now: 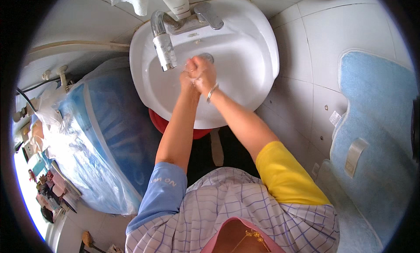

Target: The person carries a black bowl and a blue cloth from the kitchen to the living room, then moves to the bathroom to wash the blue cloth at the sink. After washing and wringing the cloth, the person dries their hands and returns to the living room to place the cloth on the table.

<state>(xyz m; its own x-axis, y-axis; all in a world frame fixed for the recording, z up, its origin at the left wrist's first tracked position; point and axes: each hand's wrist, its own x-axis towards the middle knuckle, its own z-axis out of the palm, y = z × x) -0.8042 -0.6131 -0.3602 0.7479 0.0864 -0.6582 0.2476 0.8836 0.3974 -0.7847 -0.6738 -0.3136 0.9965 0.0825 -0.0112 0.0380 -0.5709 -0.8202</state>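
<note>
Over the basin of a white ceramic sink (249, 66), my left hand (188, 80) and my right hand (204, 74) are pressed together, wet, with a little white lather or water at the wrists. Neither visibly holds an object; the fingers overlap and blur, so their exact pose is hidden. A silver bracelet (211, 93) circles my right wrist. Just to the left and above hangs the chrome faucet (164, 49), its spout wrapped in whitish material. The faucet's lever handle (209, 15) sits at the back rim. The metal drain (207, 58) shows partly behind my hands.
A white squeeze tube (175, 3) stands behind the faucet, beside a white cloth (131, 0). Below the sink is a red basin (159, 121). A plastic-covered blue appliance (111, 131) stands at left. Light-blue mats (377, 99) hang on the right, against tiled walls.
</note>
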